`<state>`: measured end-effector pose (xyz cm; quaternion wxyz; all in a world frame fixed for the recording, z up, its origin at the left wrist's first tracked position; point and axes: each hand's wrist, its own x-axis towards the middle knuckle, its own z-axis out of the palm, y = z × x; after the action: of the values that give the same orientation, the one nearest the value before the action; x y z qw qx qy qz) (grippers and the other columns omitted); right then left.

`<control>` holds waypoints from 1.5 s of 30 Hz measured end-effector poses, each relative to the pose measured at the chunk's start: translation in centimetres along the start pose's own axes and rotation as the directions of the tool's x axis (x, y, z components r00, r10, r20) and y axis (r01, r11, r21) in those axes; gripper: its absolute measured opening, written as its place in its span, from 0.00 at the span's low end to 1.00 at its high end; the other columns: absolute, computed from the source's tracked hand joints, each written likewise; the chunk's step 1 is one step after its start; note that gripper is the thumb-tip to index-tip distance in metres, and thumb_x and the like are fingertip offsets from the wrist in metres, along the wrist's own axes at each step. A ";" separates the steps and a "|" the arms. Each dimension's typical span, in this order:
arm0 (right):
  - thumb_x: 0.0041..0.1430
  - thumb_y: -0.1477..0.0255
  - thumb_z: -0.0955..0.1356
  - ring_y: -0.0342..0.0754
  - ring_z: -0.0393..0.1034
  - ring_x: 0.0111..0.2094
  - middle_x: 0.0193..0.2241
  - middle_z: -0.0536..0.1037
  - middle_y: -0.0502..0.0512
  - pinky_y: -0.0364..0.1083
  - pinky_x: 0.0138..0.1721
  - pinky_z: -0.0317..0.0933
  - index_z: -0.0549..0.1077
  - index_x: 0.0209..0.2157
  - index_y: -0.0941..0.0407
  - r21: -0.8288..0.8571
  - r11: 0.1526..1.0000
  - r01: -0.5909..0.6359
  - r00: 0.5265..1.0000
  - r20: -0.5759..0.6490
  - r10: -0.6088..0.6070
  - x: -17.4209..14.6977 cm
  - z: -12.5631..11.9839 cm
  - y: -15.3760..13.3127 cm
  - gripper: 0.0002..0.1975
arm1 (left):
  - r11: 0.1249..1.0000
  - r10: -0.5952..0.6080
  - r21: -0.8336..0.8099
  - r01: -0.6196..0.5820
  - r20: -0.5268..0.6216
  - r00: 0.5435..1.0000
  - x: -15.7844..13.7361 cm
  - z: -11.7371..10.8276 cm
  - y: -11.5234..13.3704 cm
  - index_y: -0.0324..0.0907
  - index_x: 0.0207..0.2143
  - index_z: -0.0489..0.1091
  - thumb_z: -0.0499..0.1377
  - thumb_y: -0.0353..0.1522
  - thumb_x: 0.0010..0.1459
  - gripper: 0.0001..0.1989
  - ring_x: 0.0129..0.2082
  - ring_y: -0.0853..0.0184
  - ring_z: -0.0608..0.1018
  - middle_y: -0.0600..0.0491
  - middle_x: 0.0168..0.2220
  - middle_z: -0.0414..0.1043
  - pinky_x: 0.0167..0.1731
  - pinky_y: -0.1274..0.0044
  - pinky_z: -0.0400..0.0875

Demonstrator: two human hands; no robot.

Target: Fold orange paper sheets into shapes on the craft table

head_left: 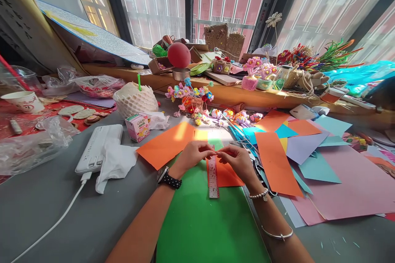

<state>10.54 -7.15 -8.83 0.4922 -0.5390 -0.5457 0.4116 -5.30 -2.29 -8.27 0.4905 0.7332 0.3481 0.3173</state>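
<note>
Gray table space [37,209] is lit by big windows [151,8]. At left, a white power bank [97,139] is partly covered by a tissue [119,162]. Next, the left hand [193,154] is closed in a pinch. Under the fingertips, a ruler [213,181] is laid over orange paper [231,174] and a green sheet [210,230]. The right hand [237,158] is pinched too; what is held cannot be told. Tiny finger work seems underway; steady fingers are probably needed next. Farther right, colored papers [352,181] are piled.

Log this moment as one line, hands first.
Left hand: pinched; Right hand: pinched, close to left; Anything held: too small to tell; Below: pink-patterned ruler, green sheet, orange paper
</note>
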 end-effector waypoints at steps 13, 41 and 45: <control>0.46 0.64 0.68 0.44 0.70 0.21 0.19 0.74 0.52 0.43 0.25 0.64 0.74 0.25 0.59 -0.007 1.000 -0.022 1.000 0.016 0.022 0.2 -1.4 -0.2 0.11 | 1.000 -0.022 -0.011 0.022 -0.066 0.998 0.0 -1.0 0.3 0.37 0.23 0.70 0.58 0.36 0.46 0.10 0.22 0.72 0.72 0.56 0.20 0.68 0.24 0.81 0.66; 0.47 0.65 0.67 0.45 0.69 0.24 0.21 0.73 0.53 0.44 0.27 0.63 0.71 0.24 0.57 -0.145 0.982 0.124 0.986 -0.094 -0.138 0.3 -0.5 0.4 0.10 | 0.999 0.019 -0.025 -0.022 -0.121 0.992 0.1 -0.5 -0.1 0.37 0.26 0.72 0.60 0.37 0.43 0.11 0.23 0.70 0.73 0.53 0.21 0.71 0.25 0.80 0.67; 0.47 0.64 0.67 0.45 0.68 0.23 0.20 0.73 0.52 0.44 0.27 0.63 0.71 0.23 0.58 -0.171 0.978 0.120 0.981 -0.132 -0.144 0.3 -0.7 0.3 0.11 | 0.999 -0.024 -0.044 0.018 -0.145 0.989 0.1 -0.6 0.1 0.37 0.25 0.72 0.61 0.38 0.42 0.12 0.22 0.70 0.73 0.53 0.21 0.72 0.25 0.80 0.68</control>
<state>11.29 -6.89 -8.94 0.5110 -0.5682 -0.5750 0.2922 -5.73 -1.89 -7.99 0.4824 0.6938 0.3838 0.3722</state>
